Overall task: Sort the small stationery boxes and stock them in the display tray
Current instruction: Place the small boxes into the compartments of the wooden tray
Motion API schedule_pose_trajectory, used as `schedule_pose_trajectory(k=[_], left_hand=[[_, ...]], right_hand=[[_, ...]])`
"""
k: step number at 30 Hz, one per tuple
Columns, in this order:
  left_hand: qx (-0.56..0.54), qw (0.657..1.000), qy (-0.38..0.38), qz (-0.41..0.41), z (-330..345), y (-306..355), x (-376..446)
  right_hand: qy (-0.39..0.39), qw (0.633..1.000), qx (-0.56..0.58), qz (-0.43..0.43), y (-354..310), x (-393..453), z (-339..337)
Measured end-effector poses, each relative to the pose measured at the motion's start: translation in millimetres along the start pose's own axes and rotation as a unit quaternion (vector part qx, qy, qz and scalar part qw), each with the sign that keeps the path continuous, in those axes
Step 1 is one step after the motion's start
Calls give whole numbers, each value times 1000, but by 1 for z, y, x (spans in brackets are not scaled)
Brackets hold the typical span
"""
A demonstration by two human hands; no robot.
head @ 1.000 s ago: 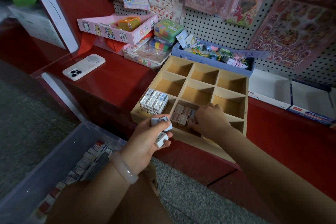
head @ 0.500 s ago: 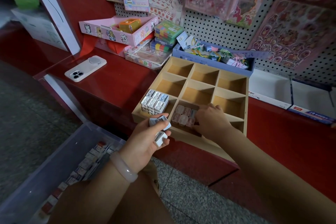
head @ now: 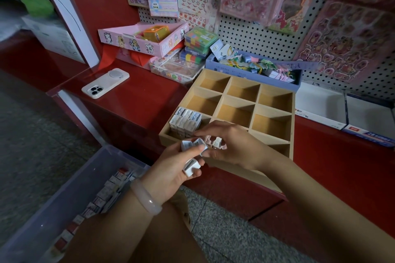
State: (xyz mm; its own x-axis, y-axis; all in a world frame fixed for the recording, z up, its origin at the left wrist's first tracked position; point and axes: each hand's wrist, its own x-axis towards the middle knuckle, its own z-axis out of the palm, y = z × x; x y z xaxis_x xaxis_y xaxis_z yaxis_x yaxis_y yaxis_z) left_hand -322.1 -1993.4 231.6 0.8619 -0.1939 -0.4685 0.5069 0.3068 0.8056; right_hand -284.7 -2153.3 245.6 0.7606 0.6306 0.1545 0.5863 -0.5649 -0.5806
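Observation:
A wooden display tray [head: 271,139] with square compartments sits on the red counter. Its front left compartment holds a block of small white-blue boxes [head: 185,119]. My left hand [head: 173,168] grips several small white-blue boxes [head: 193,156] just in front of the tray. My right hand [head: 230,145] hovers over the tray's front middle compartment, its fingers curled towards the boxes in my left hand. Pinkish boxes [head: 214,142] show under my right palm. Whether my right hand holds them I cannot tell.
A clear bin [head: 70,200] on the floor at lower left holds many small boxes. A white phone [head: 105,83], a pink box [head: 145,42], stacked coloured packs [head: 198,45] and a blue box [head: 254,66] stand on the counter. Sticker sheets hang on the pegboard [head: 245,36].
My right hand has come out of the front middle compartment and moved left towards my left hand. My left hand has risen slightly towards the tray with its boxes.

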Motion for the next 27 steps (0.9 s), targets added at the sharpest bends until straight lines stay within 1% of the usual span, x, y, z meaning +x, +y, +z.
schedule_pose_trajectory(k=[5,7,10,14,17,19,22,27], left_hand=[[21,999,32,-24,3,-2,2],[12,999,34,-21,1,-1,3],[-12,1000,21,-13,-2,3,2],[-22,999,26,-6,-6,5,4],[-26,999,36,-7,-10,4,6],[-24,999,45,-8,-12,4,6],[-26,998,52,-9,-15,4,7],[-24,997,70,-5,-19,6,9]], right_hand=[[-17,999,-31,-27,-2,-1,4],[-9,999,-45,-21,2,-4,3],[19,999,-41,23,14,-11,2],[95,988,-51,112,32,-15,4],[94,978,-90,165,41,-13,13],[104,975,-90,175,43,-9,19],[139,973,-67,170,45,-2,24],[135,971,-79,182,45,1,28]])
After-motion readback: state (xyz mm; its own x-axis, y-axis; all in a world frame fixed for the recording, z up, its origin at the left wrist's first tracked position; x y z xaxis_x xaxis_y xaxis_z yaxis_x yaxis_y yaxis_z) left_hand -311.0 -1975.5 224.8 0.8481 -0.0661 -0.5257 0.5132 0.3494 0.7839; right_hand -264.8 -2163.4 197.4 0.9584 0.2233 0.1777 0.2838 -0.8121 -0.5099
